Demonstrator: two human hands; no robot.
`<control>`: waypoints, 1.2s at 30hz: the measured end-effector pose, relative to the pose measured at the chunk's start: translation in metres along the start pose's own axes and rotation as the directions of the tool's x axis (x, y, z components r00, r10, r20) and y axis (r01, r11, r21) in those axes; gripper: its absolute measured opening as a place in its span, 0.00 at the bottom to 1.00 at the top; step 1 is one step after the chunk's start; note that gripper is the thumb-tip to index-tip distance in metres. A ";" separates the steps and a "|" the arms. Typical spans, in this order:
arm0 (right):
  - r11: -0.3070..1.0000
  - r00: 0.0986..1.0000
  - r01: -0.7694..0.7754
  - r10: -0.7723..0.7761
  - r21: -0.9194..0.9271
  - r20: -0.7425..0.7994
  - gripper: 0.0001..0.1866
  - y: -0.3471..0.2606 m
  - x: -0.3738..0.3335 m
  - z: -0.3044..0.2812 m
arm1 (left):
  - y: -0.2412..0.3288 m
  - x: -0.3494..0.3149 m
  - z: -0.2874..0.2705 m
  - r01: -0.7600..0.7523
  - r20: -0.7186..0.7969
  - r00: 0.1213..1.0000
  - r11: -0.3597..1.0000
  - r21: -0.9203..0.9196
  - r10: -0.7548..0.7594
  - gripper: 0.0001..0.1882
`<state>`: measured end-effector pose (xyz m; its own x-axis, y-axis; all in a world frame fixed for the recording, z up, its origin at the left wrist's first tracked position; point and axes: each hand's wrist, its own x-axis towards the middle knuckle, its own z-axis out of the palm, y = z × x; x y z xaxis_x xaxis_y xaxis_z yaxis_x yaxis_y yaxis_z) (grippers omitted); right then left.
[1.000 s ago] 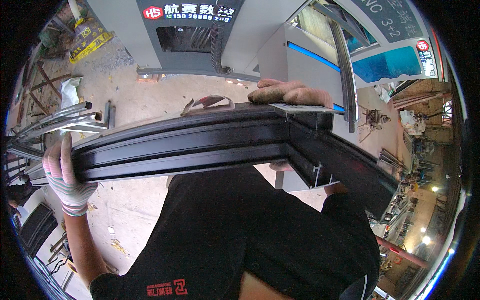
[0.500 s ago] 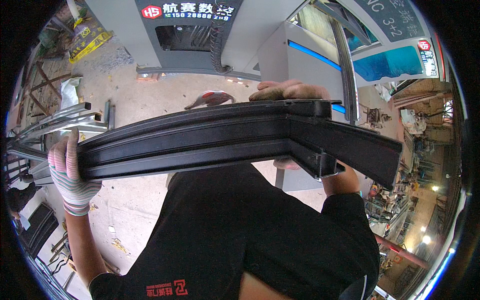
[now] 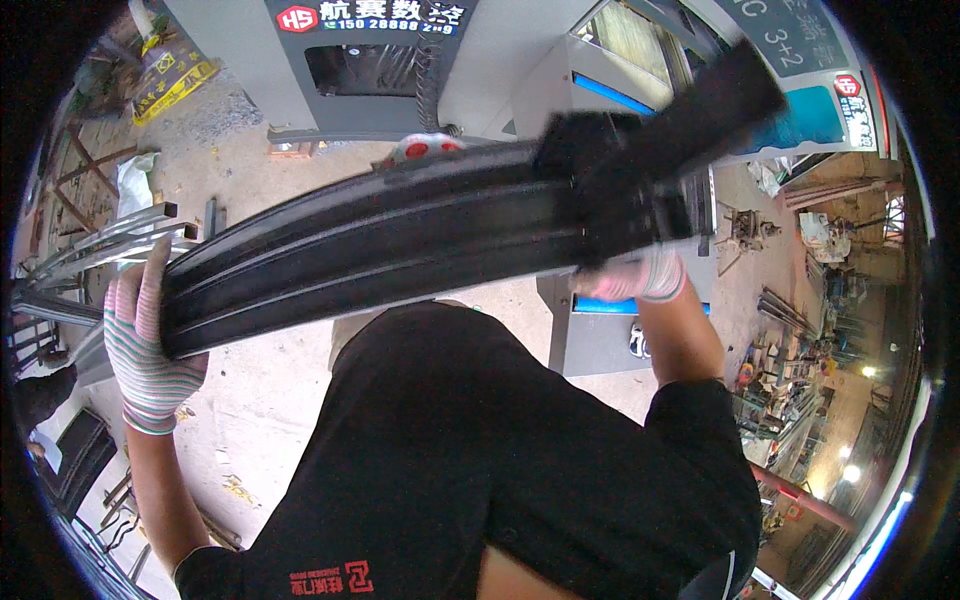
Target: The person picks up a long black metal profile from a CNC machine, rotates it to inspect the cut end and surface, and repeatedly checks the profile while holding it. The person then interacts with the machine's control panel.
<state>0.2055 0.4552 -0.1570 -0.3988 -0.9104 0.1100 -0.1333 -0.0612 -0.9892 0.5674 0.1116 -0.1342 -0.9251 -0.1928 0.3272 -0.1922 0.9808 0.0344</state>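
A long black metal profile [image 3: 400, 238] with lengthwise grooves stretches across in front of me, its right end higher and blurred by motion. At that end a flat black piece [image 3: 690, 115] sticks out up and to the right. My left hand [image 3: 150, 335], in a striped knit glove, is closed round the profile's left part, with the fingers over its outer side. My right hand [image 3: 638, 277], in a pinkish glove, grips the lower edge near the right end; its fingertips are partly hidden by the profile.
A grey machine [image 3: 365, 75] with a dark window and a coiled cable [image 3: 428, 90] stands ahead. A grey cabinet [image 3: 600, 345] is at the right, beneath the profile. Metal tubes [image 3: 110, 245] lie on a rack at the left. A red-and-white object [image 3: 420, 148] shows behind the profile.
The profile has turned: its flat end piece, which pointed down to the right, now points up to the right. My right hand has shifted from the far edge to the near edge.
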 end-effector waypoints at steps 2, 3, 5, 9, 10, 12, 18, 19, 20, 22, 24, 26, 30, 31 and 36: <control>0.988 0.997 0.059 -0.066 -0.141 -0.050 0.52 -0.006 0.002 -0.005 | 0.003 0.003 0.003 0.049 0.058 0.997 0.992 -0.117 -0.042 0.49; 0.998 0.996 0.027 -0.031 -0.062 -0.079 0.46 -0.009 0.006 -0.009 | 0.007 0.004 0.007 0.022 0.021 1.000 0.992 -0.121 -0.020 0.48; 0.999 0.999 -0.010 0.009 -0.031 -0.045 0.30 -0.016 0.026 -0.024 | 0.010 0.003 0.007 0.101 0.146 0.987 0.974 -0.203 -0.072 0.50; 0.992 0.993 -0.117 0.117 -0.039 -0.023 0.25 -0.046 0.073 -0.048 | 0.020 -0.002 0.014 0.222 0.270 0.956 0.884 -0.411 -0.114 0.51; 0.985 0.986 -0.165 0.166 0.058 -0.018 0.25 -0.060 0.076 -0.047 | 0.023 -0.003 0.016 0.199 0.245 0.965 0.873 -0.445 -0.095 0.51; 0.992 0.992 -0.078 0.086 0.098 -0.087 0.25 -0.094 0.091 -0.033 | 0.030 -0.004 0.021 0.496 0.449 0.856 0.649 -0.577 -0.256 0.50; 0.953 0.993 0.101 -0.077 -0.286 0.094 0.31 -0.180 0.135 -0.021 | 0.053 -0.004 0.014 0.436 0.439 0.887 0.575 -0.693 -0.143 0.50; 0.933 0.987 0.150 -0.124 -0.328 0.098 0.31 -0.186 0.140 -0.022 | 0.056 -0.003 0.010 0.491 0.490 0.860 0.490 -0.720 -0.142 0.49; 0.909 0.981 0.192 -0.165 -0.371 0.103 0.31 -0.192 0.145 -0.022 | 0.058 -0.002 0.007 0.490 0.488 0.865 0.408 -0.770 -0.118 0.48; 0.903 0.988 0.145 -0.113 -0.405 0.103 0.33 -0.204 0.157 -0.017 | 0.066 -0.002 0.005 0.607 0.586 0.792 0.322 -0.727 -0.171 0.46; 0.895 0.994 0.088 -0.048 -0.437 0.102 0.34 -0.221 0.167 -0.006 | 0.069 -0.006 0.002 0.606 0.586 0.795 0.256 -0.753 -0.156 0.43; 0.909 0.978 0.051 0.039 -0.413 0.207 0.37 -0.241 0.157 -0.003 | 0.069 -0.008 0.002 0.605 0.591 0.793 0.302 -0.737 -0.146 0.39; 0.930 0.912 0.046 0.109 -0.365 0.394 0.41 -0.288 0.124 -0.012 | 0.068 -0.016 0.000 0.593 0.581 0.805 0.216 -0.776 -0.120 0.37; 0.928 0.900 0.055 0.113 -0.368 0.421 0.41 -0.294 0.125 -0.011 | 0.068 -0.016 0.001 0.601 0.588 0.799 0.181 -0.779 -0.121 0.37; 0.913 0.881 0.105 0.098 -0.394 0.462 0.41 -0.297 0.139 0.000 | 0.070 -0.016 0.009 0.514 0.510 0.858 0.129 -0.848 -0.067 0.32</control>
<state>0.1898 0.3463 0.1518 0.0552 -0.9975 -0.0444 -0.5209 0.0092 -0.8536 0.5657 0.1829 -0.1452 -0.9476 -0.2465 -0.2032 -0.2226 0.0532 0.9735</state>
